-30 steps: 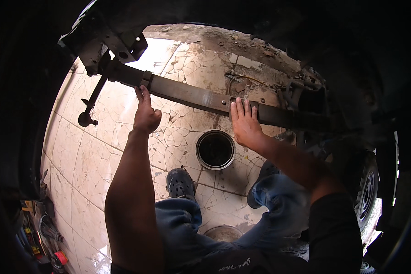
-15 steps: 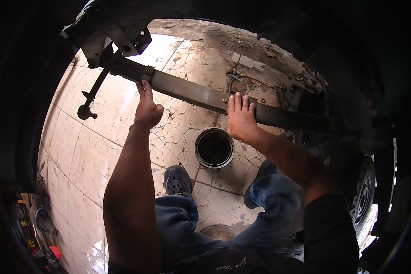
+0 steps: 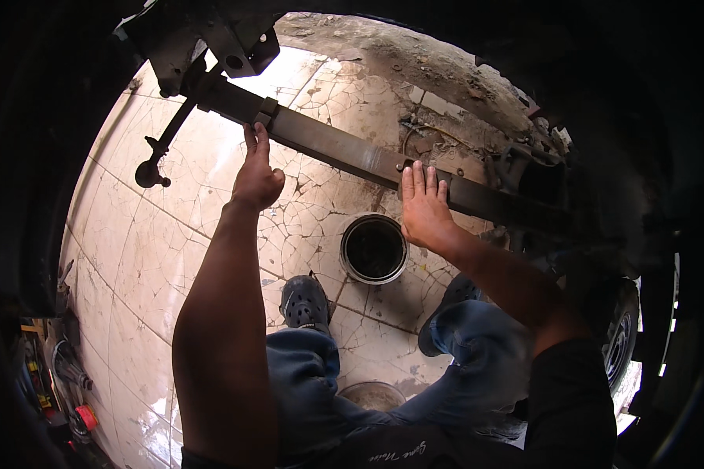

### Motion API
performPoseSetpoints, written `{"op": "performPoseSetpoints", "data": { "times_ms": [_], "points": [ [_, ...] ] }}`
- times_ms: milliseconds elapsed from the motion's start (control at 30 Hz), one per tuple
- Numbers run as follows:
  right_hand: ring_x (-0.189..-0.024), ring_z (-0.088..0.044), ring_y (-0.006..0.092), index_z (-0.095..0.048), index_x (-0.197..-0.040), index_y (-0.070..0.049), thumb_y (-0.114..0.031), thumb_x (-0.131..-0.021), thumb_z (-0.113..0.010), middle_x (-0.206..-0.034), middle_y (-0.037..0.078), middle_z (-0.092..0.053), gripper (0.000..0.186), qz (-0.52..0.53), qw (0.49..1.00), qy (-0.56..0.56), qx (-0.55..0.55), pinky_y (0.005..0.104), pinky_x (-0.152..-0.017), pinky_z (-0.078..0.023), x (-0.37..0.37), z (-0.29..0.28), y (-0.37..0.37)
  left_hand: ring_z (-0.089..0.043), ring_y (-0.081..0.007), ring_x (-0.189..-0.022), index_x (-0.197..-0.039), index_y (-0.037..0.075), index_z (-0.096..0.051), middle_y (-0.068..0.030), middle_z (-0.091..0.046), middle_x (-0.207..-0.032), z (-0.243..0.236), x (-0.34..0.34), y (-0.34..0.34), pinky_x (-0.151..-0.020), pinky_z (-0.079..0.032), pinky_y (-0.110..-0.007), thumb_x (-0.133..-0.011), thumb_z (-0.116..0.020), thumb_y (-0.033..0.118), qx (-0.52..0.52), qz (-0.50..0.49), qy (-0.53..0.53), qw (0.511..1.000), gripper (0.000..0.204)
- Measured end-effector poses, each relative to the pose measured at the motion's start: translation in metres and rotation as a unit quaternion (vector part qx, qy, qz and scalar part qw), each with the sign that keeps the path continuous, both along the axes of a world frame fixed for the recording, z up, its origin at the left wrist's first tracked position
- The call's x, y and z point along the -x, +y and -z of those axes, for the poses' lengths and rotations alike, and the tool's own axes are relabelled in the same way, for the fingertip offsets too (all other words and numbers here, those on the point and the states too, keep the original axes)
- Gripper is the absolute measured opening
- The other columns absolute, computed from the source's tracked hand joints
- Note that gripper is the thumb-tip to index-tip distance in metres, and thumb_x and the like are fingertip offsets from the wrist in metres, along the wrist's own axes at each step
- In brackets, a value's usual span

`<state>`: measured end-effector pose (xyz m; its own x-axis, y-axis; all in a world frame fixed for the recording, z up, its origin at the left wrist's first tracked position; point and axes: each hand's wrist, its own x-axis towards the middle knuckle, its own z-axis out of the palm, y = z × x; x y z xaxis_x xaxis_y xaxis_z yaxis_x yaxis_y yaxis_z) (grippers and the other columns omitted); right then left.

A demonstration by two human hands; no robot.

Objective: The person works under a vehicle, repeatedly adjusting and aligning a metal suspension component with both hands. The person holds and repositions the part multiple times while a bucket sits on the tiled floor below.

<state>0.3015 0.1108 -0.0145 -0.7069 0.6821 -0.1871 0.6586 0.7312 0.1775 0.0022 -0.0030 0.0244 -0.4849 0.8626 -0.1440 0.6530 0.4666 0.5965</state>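
Note:
A long grey-brown leaf spring [image 3: 336, 146] slants across the upper middle, from the upper left down to the right. My left hand [image 3: 258, 181] reaches up with two fingers stretched out. Their tips touch the spring's lower edge by a metal clamp [image 3: 267, 111], while the other fingers look curled in. Farther right, my right hand [image 3: 427, 213] lies flat, fingers straight, against the spring beside a small bolt head [image 3: 400, 167]. Neither hand is wrapped around anything. What lies behind the right fingers is hidden.
Below the spring an open round can [image 3: 344, 258] with a dark inside stands on cracked floor tiles [image 3: 164, 180]. A rod with a ball end [image 3: 148, 173] hangs at upper left. A metal bracket [image 3: 235, 59] sits above. Tools [image 3: 74, 375] lie lower left; a wheel [image 3: 622, 344] is at right.
The view has shifted slightly, so the spring's left end sits a little farther right. Both hands keep nearly the same places on the spring.

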Motion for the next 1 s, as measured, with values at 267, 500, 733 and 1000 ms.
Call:
{"op": "performPoseSetpoints", "data": {
  "times_ms": [267, 500, 733, 1000],
  "points": [
    [-0.146, -0.023, 0.0481, -0.016, -0.153, 0.007, -0.018, -0.086, -0.063, -0.16, 0.029, -0.017, 0.086, 0.007, 1.0, -0.013, 0.011, 0.0593, -0.115, -0.026, 0.011, -0.011, -0.01, -0.05, -0.0379, -0.132, -0.158, 0.009, 0.005, -0.0185, 0.009, -0.165, 0.031, 0.013, -0.006, -0.096, -0.052, -0.038, -0.08, -0.053, 0.005, -0.054, -0.024, 0.066, 0.996, 0.097],
    [-0.145, -0.025, 0.048, -0.018, -0.153, 0.008, -0.019, -0.087, -0.061, -0.159, 0.028, -0.02, 0.083, -0.002, 1.0, 0.013, -0.016, 0.0608, -0.114, -0.026, 0.007, -0.002, 0.014, -0.049, -0.038, -0.133, -0.158, 0.01, 0.005, -0.0181, 0.011, -0.165, 0.024, 0.003, 0.003, -0.096, -0.052, -0.038, -0.079, -0.054, 0.005, -0.056, -0.044, 0.049, 0.996, 0.099],
    [-0.143, -0.028, 0.0486, -0.019, -0.152, 0.01, -0.021, -0.084, -0.063, -0.158, 0.032, -0.019, 0.086, -0.056, 0.995, 0.04, -0.067, 0.0601, -0.113, -0.029, -0.003, 0.012, 0.014, -0.031, -0.035, -0.146, -0.157, 0.005, 0.004, -0.0213, 0.016, -0.163, 0.003, 0.001, 0.0, -0.102, -0.05, -0.035, -0.078, -0.058, -0.002, -0.011, -0.029, -0.002, 1.0, 0.101],
    [-0.144, -0.027, 0.0469, -0.016, -0.153, 0.009, -0.021, -0.083, -0.065, -0.159, 0.029, -0.019, 0.09, -0.03, 0.999, 0.003, -0.038, 0.0586, -0.114, -0.029, 0.003, 0.003, -0.002, -0.029, -0.0352, -0.147, -0.157, 0.005, 0.005, -0.0201, 0.015, -0.164, 0.005, 0.001, -0.001, -0.104, -0.049, -0.035, -0.077, -0.059, -0.003, -0.001, -0.02, 0.015, 1.0, 0.104]
  ]
}}
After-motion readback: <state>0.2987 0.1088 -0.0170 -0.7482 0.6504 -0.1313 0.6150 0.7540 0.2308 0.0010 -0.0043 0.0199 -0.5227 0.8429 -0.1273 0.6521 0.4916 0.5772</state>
